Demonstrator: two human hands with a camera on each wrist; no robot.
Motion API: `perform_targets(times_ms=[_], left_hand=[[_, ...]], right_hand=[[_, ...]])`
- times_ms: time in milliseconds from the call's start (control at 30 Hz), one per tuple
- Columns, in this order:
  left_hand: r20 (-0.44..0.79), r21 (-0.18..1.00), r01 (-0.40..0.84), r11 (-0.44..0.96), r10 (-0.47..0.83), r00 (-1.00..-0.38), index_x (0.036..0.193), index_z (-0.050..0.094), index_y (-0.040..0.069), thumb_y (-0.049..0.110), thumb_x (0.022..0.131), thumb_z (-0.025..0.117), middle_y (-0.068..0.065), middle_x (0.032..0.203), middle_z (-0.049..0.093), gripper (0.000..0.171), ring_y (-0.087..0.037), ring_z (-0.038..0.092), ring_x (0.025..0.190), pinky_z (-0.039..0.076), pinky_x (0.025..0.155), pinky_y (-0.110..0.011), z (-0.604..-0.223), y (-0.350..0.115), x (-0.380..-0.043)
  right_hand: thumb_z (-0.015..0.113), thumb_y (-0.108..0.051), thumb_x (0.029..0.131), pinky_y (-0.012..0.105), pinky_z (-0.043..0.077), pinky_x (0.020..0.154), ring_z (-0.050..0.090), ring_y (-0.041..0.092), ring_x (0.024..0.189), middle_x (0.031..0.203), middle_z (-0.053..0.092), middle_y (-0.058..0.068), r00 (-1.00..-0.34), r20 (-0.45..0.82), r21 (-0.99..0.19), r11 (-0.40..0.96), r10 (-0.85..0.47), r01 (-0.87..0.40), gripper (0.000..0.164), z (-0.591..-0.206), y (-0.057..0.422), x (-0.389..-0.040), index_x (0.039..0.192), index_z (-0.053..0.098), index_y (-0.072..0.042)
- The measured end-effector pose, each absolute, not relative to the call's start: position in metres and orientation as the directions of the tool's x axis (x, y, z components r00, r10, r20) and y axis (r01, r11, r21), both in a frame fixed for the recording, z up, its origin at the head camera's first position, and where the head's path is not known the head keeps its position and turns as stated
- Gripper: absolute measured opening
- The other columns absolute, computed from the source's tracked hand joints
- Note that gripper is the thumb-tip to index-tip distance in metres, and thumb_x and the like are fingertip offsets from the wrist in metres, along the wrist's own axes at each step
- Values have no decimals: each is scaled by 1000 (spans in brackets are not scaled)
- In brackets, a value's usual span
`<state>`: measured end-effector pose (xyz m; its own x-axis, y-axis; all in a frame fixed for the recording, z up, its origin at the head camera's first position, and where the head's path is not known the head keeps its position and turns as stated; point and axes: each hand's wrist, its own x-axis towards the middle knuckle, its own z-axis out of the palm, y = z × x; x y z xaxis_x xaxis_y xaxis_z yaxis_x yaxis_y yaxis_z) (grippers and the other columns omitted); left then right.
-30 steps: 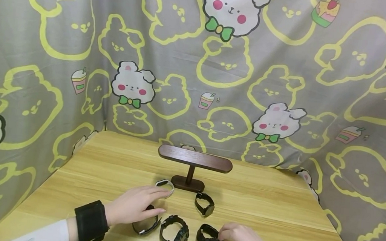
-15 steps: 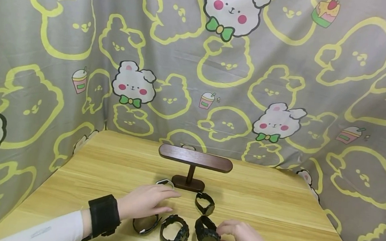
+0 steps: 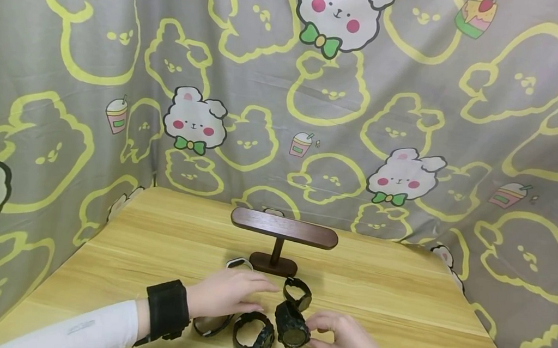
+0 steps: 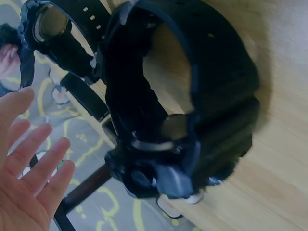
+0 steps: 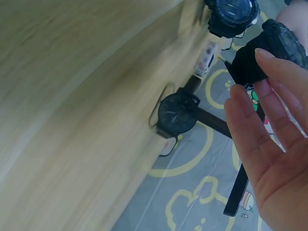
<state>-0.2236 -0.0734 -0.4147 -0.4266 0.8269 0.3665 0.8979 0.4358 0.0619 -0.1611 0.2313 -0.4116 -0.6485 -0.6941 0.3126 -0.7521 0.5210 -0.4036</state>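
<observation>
My right hand (image 3: 347, 340) pinches a chunky black wristwatch (image 3: 292, 333) between thumb and fingertips at its right side, its round face towards me. In the right wrist view, the thumb lies on that watch's dark edge. My left hand (image 3: 225, 295) reaches in from the left with fingers extended, palm down and holding nothing, its fingertips just left of the held watch. Below those fingers a second chunky black wristwatch (image 3: 264, 341) stands on its side, its looped strap large in the left wrist view. A slim dark band (image 3: 211, 330) is partly hidden under the left hand.
Behind the held watch lies a smaller black watch (image 3: 305, 303). A pale-rimmed band (image 3: 240, 260) shows beyond the left hand. Farther back, a dark wooden T-shaped stand (image 3: 284, 228) rises from the wooden table (image 3: 388, 292). A patterned grey curtain (image 3: 266, 85) encloses the table.
The right hand has moved the chunky watch up and left, near the smaller black watch. My left hand has slid right, from over the slim band towards the held watch.
</observation>
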Motion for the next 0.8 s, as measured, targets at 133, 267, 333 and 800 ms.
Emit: perform_targets(times_ms=[133, 267, 333, 800], left_hand=[[410, 63, 920, 387, 830, -378, 138, 64, 20, 35, 94, 74, 7, 127, 73, 48, -8, 71, 111, 58, 95, -23, -417, -69, -224], [392, 72, 922, 382, 839, -378, 139, 63, 23, 35, 94, 74, 8, 127, 73, 48, -8, 71, 111, 59, 91, -22, -415, -66, -223], [374, 85, 919, 386, 842, -388, 140, 62, 23, 33, 95, 74, 8, 128, 73, 47, -8, 71, 111, 59, 89, -21, -415, -65, -223], [371, 149, 913, 380, 834, -408, 140, 63, 22, 20, 98, 71, 6, 126, 75, 43, -7, 73, 109, 58, 86, -16, -411, -59, -224]], right_hand=[[79, -10, 88, 22, 60, 75, 72, 5, 91, 102, 79, -1, -663, 306, -402, 538, -684, -741, 18, -409, 225, -160, 103, 78, -18], [79, -8, 87, 21, 59, 74, 71, 6, 90, 101, 78, -2, -660, 322, -406, 531, -679, -744, 18, -409, 221, -159, 102, 78, -19], [79, -8, 87, 22, 60, 73, 71, 4, 91, 101, 78, -2, -663, 324, -414, 529, -675, -741, 18, -409, 219, -159, 102, 78, -18], [78, -5, 88, 22, 60, 75, 70, -2, 96, 101, 79, -3, -661, 356, -485, 474, -661, -735, 22, -408, 214, -158, 105, 78, -19]])
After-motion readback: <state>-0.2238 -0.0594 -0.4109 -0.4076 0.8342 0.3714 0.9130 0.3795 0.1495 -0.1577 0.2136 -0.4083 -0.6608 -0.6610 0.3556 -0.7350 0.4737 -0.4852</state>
